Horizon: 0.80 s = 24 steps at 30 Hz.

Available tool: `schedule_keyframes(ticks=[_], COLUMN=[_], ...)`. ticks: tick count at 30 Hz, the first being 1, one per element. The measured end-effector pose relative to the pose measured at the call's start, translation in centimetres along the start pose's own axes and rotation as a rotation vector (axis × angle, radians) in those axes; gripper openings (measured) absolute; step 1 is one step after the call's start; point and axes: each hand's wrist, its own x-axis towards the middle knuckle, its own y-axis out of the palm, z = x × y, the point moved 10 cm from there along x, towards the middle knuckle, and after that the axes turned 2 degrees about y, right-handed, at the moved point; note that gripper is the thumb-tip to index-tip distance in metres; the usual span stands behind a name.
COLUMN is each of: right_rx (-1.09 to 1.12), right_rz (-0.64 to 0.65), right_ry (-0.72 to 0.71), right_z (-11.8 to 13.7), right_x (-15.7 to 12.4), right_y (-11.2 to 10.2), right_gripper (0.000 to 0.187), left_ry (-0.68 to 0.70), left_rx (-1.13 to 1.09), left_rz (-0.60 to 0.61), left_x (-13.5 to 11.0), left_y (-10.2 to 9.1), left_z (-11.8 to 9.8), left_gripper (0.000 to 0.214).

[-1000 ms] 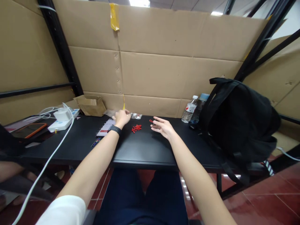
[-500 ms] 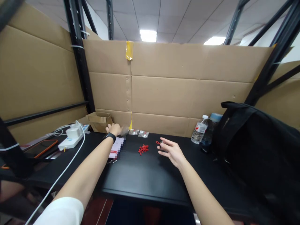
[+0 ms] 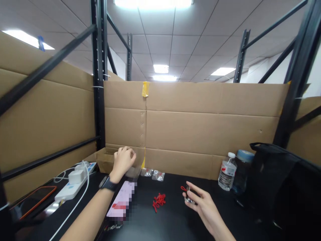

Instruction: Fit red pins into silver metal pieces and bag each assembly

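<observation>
Presently, the black tabletop [image 3: 147, 231] carries, at its near left, a pale pink item [image 3: 120, 201], partly pixelated, contents not legible. Ahead and to its right lies a loose heap of red cords [image 3: 159, 201]. To the right of the heap, the right hand [image 3: 202, 203] is raised, its thumb and fingers closed about a small shiny metal object [image 3: 190, 200]; a red loop [image 3: 183, 188] shows beside the fingertips. Toward the left edge are a white power strip [image 3: 71, 191] and an orange-edged phone [image 3: 32, 201].

Farther in, the left hand [image 3: 123, 161], with a dark watch [image 3: 108, 183] at its wrist, is held up with fingers curled; whether it grips anything cannot be determined. Near it are a clear plastic bag [image 3: 132, 172] and an open brown paper box [image 3: 104, 160].

Two small clear packets [image 3: 152, 174] lie side by side near the cardboard wall [image 3: 185, 130]. At right, a water bottle [image 3: 227, 172] stands upright beside a blue-lidded bottle [image 3: 241, 170] and a black backpack [image 3: 293, 194].
</observation>
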Motion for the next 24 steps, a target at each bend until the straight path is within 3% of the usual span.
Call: schedule_keyframes(ticks=[2,4,8,10,13,16,20,24], right_rx=[0.044,0.083,0.065,0.023,-0.013,0.0,-0.061,-0.159], right_rz=[-0.002,0.009,0.062,0.074,0.08,0.05,-0.083,-0.085], right_ry=[-0.017,-0.04,-0.035,-0.033,-0.031,-0.032,-0.096,-0.175], right_z=[0.4,1.2,3.0,3.8,3.9,2.9,1.8,2.2], right_x=[0.1,0.3,1.0,1.6,2.7,3.2,2.6,2.4], right_y=[-0.3,-0.4,-0.5,-0.9,-2.2,-3.9,-5.9,-5.8], right_gripper=[0.061,0.061,0.062,0.061,0.06,0.06,0.058,0.057], left_ry=[0.195,0.365,0.582,0.621,0.556,0.461,0.404,0.392], left_rx=[-0.168,-0.286,-0.336,-0.338,-0.349,-0.371,-0.444,-0.484], left_rz=[-0.024,-0.008,0.096,0.13,0.135,0.155,0.263,0.358], left_x=[-1.2,-3.8,-10.5,-12.6,-13.1,-12.5,-12.6,-13.4], left_y=[-2.5,-3.5,-0.9,1.6,5.0,7.5,9.4,10.5], left_z=[-4.9,-10.2,-19.8,-22.7,-23.4,-21.7,-19.4,-19.1], left_gripper=[0.024,0.018,0.017,0.018,0.015,0.018,0.016,0.014])
